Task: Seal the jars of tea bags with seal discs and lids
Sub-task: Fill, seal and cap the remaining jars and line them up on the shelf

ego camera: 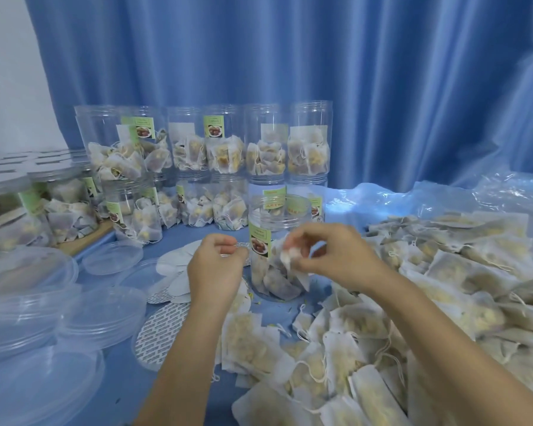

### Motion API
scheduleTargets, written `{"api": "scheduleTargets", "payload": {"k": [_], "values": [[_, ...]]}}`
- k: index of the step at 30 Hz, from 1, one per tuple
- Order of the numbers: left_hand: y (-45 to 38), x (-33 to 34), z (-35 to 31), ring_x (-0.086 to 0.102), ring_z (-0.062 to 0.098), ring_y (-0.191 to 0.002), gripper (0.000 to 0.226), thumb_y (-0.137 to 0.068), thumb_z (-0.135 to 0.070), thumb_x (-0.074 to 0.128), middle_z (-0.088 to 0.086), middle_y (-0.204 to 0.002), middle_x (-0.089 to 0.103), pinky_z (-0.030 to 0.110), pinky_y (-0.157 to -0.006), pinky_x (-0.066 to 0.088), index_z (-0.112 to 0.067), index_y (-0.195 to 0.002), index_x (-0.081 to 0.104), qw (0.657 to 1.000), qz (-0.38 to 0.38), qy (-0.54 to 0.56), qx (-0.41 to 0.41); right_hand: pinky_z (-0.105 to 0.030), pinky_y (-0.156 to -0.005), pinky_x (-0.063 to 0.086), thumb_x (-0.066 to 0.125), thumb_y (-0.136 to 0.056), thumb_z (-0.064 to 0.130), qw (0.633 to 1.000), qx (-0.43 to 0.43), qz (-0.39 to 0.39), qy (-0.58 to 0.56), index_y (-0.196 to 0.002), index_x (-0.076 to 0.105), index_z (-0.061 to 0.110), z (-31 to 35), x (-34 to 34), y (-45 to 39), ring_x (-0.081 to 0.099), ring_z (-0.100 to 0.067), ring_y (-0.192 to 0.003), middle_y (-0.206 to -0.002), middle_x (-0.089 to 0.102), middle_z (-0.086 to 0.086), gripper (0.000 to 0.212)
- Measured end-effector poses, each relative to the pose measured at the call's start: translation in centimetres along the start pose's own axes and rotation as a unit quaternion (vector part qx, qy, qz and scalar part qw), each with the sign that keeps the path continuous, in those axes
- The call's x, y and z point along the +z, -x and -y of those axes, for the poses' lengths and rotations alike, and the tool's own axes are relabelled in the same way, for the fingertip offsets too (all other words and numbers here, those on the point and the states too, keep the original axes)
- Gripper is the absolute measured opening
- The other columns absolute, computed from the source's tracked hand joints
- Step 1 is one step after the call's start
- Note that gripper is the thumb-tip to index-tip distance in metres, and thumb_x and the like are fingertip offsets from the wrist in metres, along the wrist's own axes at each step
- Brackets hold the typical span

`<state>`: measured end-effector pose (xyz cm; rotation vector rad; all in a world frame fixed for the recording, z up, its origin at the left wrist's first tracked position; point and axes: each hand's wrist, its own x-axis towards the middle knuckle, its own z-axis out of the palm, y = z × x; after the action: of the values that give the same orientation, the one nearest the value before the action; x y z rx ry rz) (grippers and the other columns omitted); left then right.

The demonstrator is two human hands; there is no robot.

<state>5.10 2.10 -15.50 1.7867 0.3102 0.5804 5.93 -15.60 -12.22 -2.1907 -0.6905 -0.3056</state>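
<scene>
An open clear jar (277, 241) with a green label stands mid-table, with a few tea bags lying in its bottom. In front of its upper part my right hand (326, 253) pinches a small white tea bag (286, 257). My left hand (217, 265) is level with it just left of the jar, thumb pinched against forefinger on what looks like the bag's thin drawstring, which barely shows. White seal discs (173, 272) lie left of the jar, and a printed one (160, 336) is nearer me. Clear lids (102, 312) are spread at the left.
Two stacked rows of open jars (308, 149) holding tea bags stand at the back before a blue curtain. Lidded jars (65, 198) stand at the far left. A big heap of loose tea bags (428, 302) covers the right and front on plastic sheeting.
</scene>
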Motion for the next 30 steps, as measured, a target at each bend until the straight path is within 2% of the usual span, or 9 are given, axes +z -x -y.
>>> {"api": "scheduleTargets", "payload": {"k": [3,6,10,14,16,18,20,26,30], "values": [[-0.9,-1.6,0.2,0.059,0.016,-0.073,0.014,-0.081,-0.016,0.065,-0.009,-0.082,0.061,0.033,-0.069,0.048,-0.027,-0.08,0.056,1.0,-0.026,0.011,-0.013,-0.012,-0.068,0.049,0.076,-0.075,0.008,0.964,-0.075,-0.201,-0.154,-0.077,0.064,0.031,1.8,0.0,-1.0,0.062,0.004,-0.07,-0.073,0.067,0.018,0.026],[-1.4,-2.8,0.8,0.06,0.018,-0.081,0.017,-0.081,-0.015,0.064,-0.008,-0.081,0.062,0.038,-0.077,0.051,-0.029,-0.077,0.056,0.998,-0.058,0.019,-0.032,-0.009,-0.071,0.048,0.07,-0.081,0.012,0.93,-0.078,-0.344,-0.101,-0.085,0.064,0.021,3.1,-0.1,-3.1,0.063,0.001,-0.073,-0.077,0.067,0.016,0.012],[-1.8,-4.1,1.7,0.061,0.02,-0.083,0.019,-0.081,-0.012,0.064,-0.008,-0.077,0.06,0.041,-0.083,0.052,-0.028,-0.075,0.057,0.993,-0.089,0.038,-0.065,-0.029,-0.089,0.043,0.056,-0.092,0.036,0.975,0.045,-0.147,0.162,-0.101,0.072,0.018,2.6,1.6,-4.9,0.06,-0.021,-0.102,-0.102,0.07,-0.004,0.026],[-2.5,-4.9,2.5,0.059,0.02,-0.081,0.02,-0.082,-0.01,0.062,-0.007,-0.075,0.06,0.04,-0.083,0.051,-0.027,-0.073,0.057,0.988,-0.12,0.051,-0.087,-0.036,-0.08,0.049,0.066,-0.084,0.012,0.925,-0.204,-0.245,0.208,-0.088,0.073,0.004,4.0,5.1,-4.4,0.063,-0.03,-0.09,-0.089,0.071,-0.011,0.012],[-2.6,-5.2,2.8,0.057,0.019,-0.082,0.015,-0.083,-0.011,0.059,-0.006,-0.079,0.059,0.033,-0.076,0.046,-0.025,-0.079,0.058,0.987,-0.138,0.021,-0.085,-0.036,-0.077,0.051,0.062,-0.087,0.013,0.937,-0.23,-0.127,0.23,-0.097,0.072,0.005,4.4,7.7,-5.0,0.062,-0.029,-0.093,-0.096,0.069,-0.01,0.016],[-2.4,-5.5,2.8,0.053,0.018,-0.082,0.014,-0.084,-0.009,0.055,-0.004,-0.086,0.061,0.029,-0.074,0.04,-0.023,-0.086,0.058,0.986,-0.148,-0.028,-0.071,-0.036,-0.09,0.046,0.053,-0.095,0.028,0.955,-0.148,0.05,0.251,-0.12,0.062,0.012,4.5,10.7,-5.8,0.053,-0.024,-0.114,-0.121,0.062,-0.006,0.031],[-2.3,-5.9,2.7,0.052,0.018,-0.084,0.016,-0.084,-0.007,0.052,0.0,-0.094,0.063,0.029,-0.074,0.04,-0.019,-0.092,0.058,0.986,-0.139,-0.079,-0.047,-0.036,-0.097,0.043,0.048,-0.095,0.041,0.956,-0.069,0.139,0.25,-0.13,0.054,0.014,4.2,13.0,-6.3,0.048,-0.023,-0.123,-0.133,0.054,-0.005,0.045],[-3.4,-8.8,1.6,0.051,0.036,-0.111,0.031,-0.086,-0.007,0.051,0.019,-0.12,0.054,0.04,-0.086,0.043,-0.006,-0.116,0.055,0.938,-0.085,-0.333,-0.046,-0.031,-0.067,0.038,0.043,-0.087,0.062,0.951,0.002,0.176,0.255,-0.082,0.052,0.021,2.3,15.8,-6.1,0.057,-0.027,-0.102,-0.101,0.06,-0.005,0.043],[-2.8,-9.2,2.1,0.045,0.034,-0.12,0.032,-0.089,-0.012,0.049,0.018,-0.127,0.05,0.04,-0.1,0.039,-0.006,-0.119,0.052,0.895,-0.019,-0.42,-0.148,-0.033,-0.072,0.041,0.036,-0.094,0.056,0.963,0.013,0.138,0.229,-0.092,0.058,0.016,1.8,15.1,-5.8,0.058,-0.027,-0.101,-0.103,0.065,-0.008,0.045]]}}
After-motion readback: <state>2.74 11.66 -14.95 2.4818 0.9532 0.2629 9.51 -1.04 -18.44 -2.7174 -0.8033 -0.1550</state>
